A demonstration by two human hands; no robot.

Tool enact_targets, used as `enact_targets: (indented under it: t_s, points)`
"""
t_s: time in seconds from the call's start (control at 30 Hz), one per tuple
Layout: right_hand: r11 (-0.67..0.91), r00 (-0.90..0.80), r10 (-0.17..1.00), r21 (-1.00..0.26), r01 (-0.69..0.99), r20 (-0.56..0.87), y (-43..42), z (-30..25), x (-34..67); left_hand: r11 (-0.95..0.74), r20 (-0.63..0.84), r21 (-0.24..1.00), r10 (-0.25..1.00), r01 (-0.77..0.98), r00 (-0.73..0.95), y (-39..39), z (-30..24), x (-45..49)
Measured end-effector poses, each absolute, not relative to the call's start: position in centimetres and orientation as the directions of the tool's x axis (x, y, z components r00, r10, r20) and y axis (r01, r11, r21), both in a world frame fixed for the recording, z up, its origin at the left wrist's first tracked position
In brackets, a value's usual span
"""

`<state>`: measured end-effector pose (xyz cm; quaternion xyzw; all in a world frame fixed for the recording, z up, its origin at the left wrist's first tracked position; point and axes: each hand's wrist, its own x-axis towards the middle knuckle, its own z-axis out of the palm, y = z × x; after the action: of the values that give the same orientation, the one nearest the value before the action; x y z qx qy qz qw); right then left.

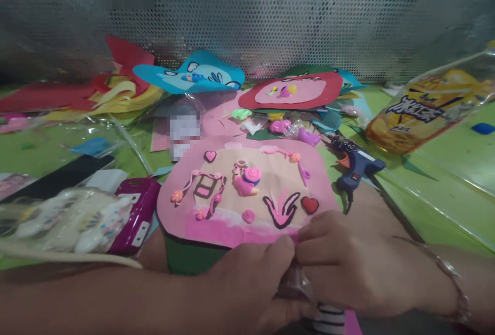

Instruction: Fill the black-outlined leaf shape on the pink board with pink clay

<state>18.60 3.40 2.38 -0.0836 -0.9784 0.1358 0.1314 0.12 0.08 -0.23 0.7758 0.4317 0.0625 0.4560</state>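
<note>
In the head view, the left hand and the right hand were brought together at the near edge of a pink card, which lay on the green desk just in front of the person. The left grip was closed around a small clear piece held between the two hands; what the piece was could not be made out. The right hand's fingers were curled in tight against it, touching the card's edge, but whether they also held the piece could not be told. A bracelet was worn on the right wrist.

The card was decorated with raised clay shapes, among them a snail and a red heart. It was judged to be light and floppy, with soft ornaments that would be dented or knocked off easily, so it would best be taken by its bare rim and supported from beneath.

A glue gun was seen just beside the card on the right, and a snack bag further off. A purple box lay to the left, and clay lumps and a blue cutout were spread behind.
</note>
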Motion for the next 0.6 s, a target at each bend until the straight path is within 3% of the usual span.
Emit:
enact_targets:
  t_s: [0.17, 0.33, 0.43, 0.53, 0.6]
  points:
    - [0.950, -0.935, 0.163, -0.306, 0.062, 0.314, 4.2, 3.0, 19.2, -0.109, -0.373, 0.718, 0.774, 0.688, 0.511, -0.3, 0.6, 0.1]
    - [0.936, -0.896, 0.216, -0.344, 0.076, 0.389, 4.5, 3.3, 19.6, 0.001, -0.335, 0.825, 0.806, 0.564, 0.488, -0.9, 0.4, -0.2]
    - [0.909, -0.879, 0.313, -0.380, 0.169, 0.359, 4.7, 3.5, 19.6, 0.085, -0.325, 0.891, 0.804, 0.445, 0.497, -0.7, 0.0, -0.2]
    - [0.832, -0.819, 0.455, -0.495, 0.250, 0.351, 5.2, 3.7, 19.7, 0.153, -0.306, 0.933, 0.810, 0.325, 0.500, -0.1, -0.2, 0.1]
    - [0.809, -0.805, 0.480, -0.532, 0.251, 0.349, 5.9, 3.6, 19.8, 0.219, -0.299, 0.952, 0.819, 0.215, 0.490, 0.3, -0.2, 0.3]
